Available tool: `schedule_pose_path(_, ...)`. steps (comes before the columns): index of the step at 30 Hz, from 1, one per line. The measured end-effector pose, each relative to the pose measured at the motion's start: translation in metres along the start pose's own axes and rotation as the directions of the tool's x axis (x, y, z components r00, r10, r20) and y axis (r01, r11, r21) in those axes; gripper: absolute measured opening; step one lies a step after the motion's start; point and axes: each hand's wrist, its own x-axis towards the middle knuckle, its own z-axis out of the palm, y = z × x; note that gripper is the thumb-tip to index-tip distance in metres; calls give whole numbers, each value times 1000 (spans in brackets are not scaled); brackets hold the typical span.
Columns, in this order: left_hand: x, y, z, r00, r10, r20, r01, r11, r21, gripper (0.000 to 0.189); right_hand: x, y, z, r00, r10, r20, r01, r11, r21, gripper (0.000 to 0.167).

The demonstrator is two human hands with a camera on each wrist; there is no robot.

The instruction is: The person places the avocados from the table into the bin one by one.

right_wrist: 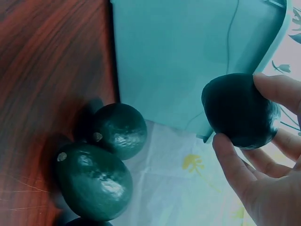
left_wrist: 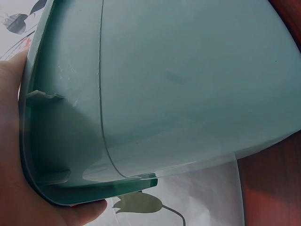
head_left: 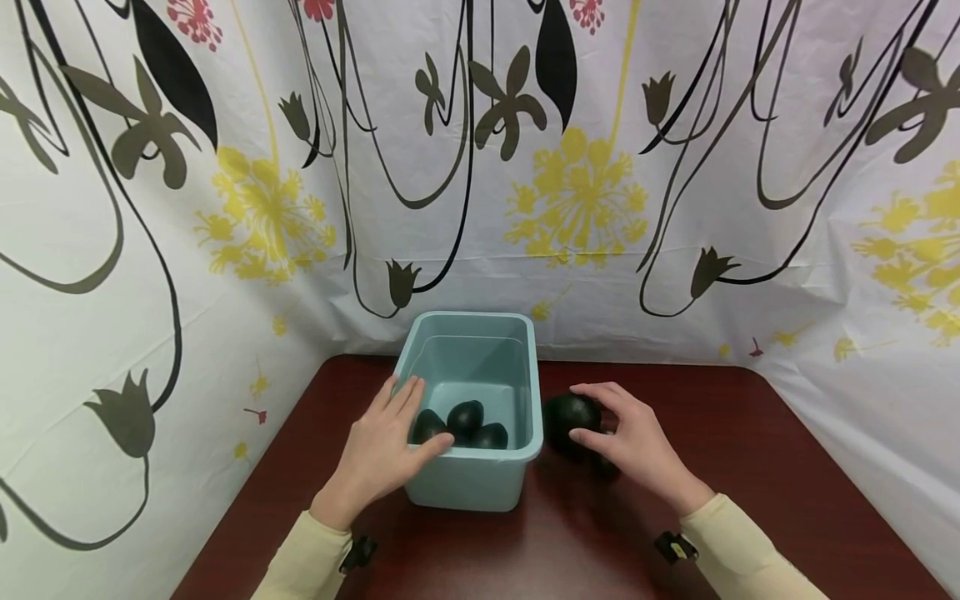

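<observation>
My right hand [head_left: 626,433] holds a dark green avocado [right_wrist: 240,110] between thumb and fingers, raised beside the bin's right wall. Below it, two more avocados show on the table in the right wrist view: a longer one [right_wrist: 94,181] and a rounder one [right_wrist: 120,131]. Part of another dark one is cut off at that view's lower edge. My left hand [head_left: 382,454] rests over the near left corner of a light teal plastic bin [head_left: 472,483], fingers stretched along the left rim and thumb over the front rim. Inside the bin, several avocados [head_left: 465,417] lie near its front wall.
The dark reddish-brown wooden table [head_left: 720,467] extends to both sides of the bin. Behind it hangs a white cloth [head_left: 465,233] with a printed flower pattern, close to the bin's far end, and it continues along the left and right sides.
</observation>
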Motion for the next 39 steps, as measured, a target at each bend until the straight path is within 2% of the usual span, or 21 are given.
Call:
schedule_pose_path(5, -1, 0, 1, 1000, 7, -8, -7, 1000, 0, 93, 3, -4, -3, 1000, -27, -12, 27, 999, -25, 62)
schedule_pose_path(12, 0, -1, 3, 1000, 6, -10, -6, 1000, 1, 93, 4, -7, -3, 998, -56, -30, 51, 990, -134, 62)
schedule_pose_path(17, 0, -1, 3, 1000, 2, -9, -2, 1000, 0, 93, 4, -8, -4, 997, -67, -42, 58, 983, -175, 62)
schedule_pose_path(23, 0, -1, 3, 1000, 15, -24, -15, 1000, 2, 92, 8, -13, -6, 994, -84, -63, 71, 980, -184, 61)
schedule_pose_path(32, -1, -3, 4, 1000, 1, 18, -1, 1000, 1, 92, 15, -20, -9, 987, -128, -97, 110, 979, -170, 60)
schedule_pose_path(39, -1, -3, 3, 1000, 11, 1, -11, 1000, -4, 90, 26, -31, -13, 978, -174, -113, 156, 976, -155, 60)
